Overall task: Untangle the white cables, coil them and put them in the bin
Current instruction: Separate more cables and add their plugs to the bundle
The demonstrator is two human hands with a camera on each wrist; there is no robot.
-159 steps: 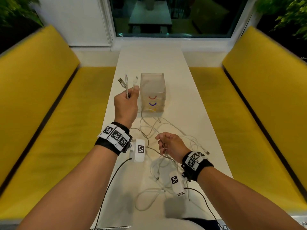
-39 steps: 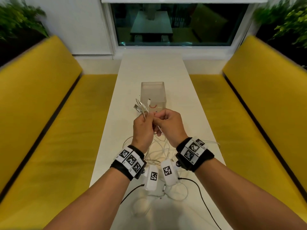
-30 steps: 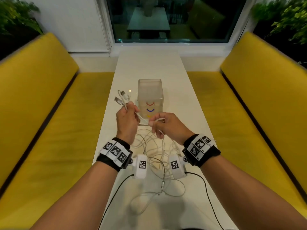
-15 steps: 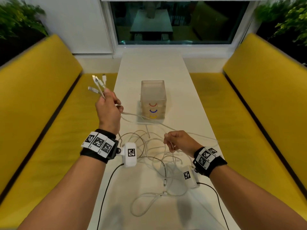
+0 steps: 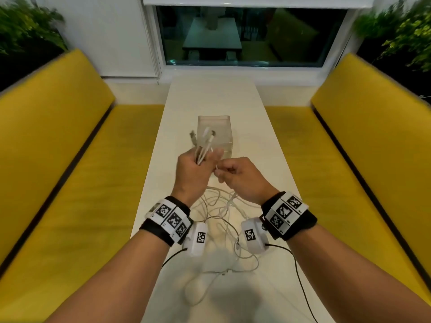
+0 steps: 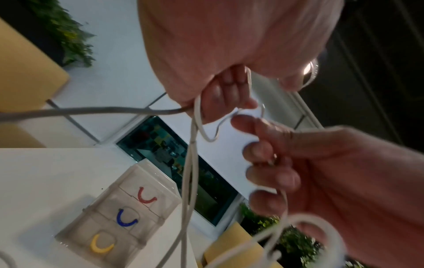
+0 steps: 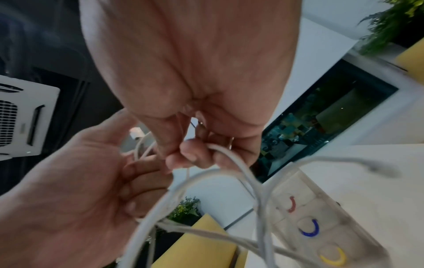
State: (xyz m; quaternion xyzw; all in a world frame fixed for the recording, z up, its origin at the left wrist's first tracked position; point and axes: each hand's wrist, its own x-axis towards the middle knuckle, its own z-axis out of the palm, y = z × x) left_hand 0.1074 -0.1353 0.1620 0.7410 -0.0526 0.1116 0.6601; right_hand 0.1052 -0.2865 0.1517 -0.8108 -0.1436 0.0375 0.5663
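My left hand (image 5: pixel 194 167) grips a bunch of white cable ends whose plugs (image 5: pixel 206 136) stick up in front of the clear bin (image 5: pixel 215 127). My right hand (image 5: pixel 235 176) is close beside it and pinches a white cable strand (image 7: pixel 229 156). Both hands are raised above the table. The white cables (image 5: pixel 221 210) hang from the hands into a loose tangle on the table between my wrists. In the left wrist view the cables (image 6: pixel 191 163) run down from my left fist, with the bin (image 6: pixel 121 214) below it.
The bin (image 7: pixel 321 217) has red, blue and yellow curved marks on its front. The white table (image 5: pixel 214 96) is long and narrow, with yellow benches (image 5: pixel 77 159) on both sides. Black wrist-camera leads (image 5: pixel 300 283) run over the near table edge.
My left hand has swung back from the left to the middle, in front of the bin. My right hand has risen from the table to meet it and taken a strand beside the left hand.
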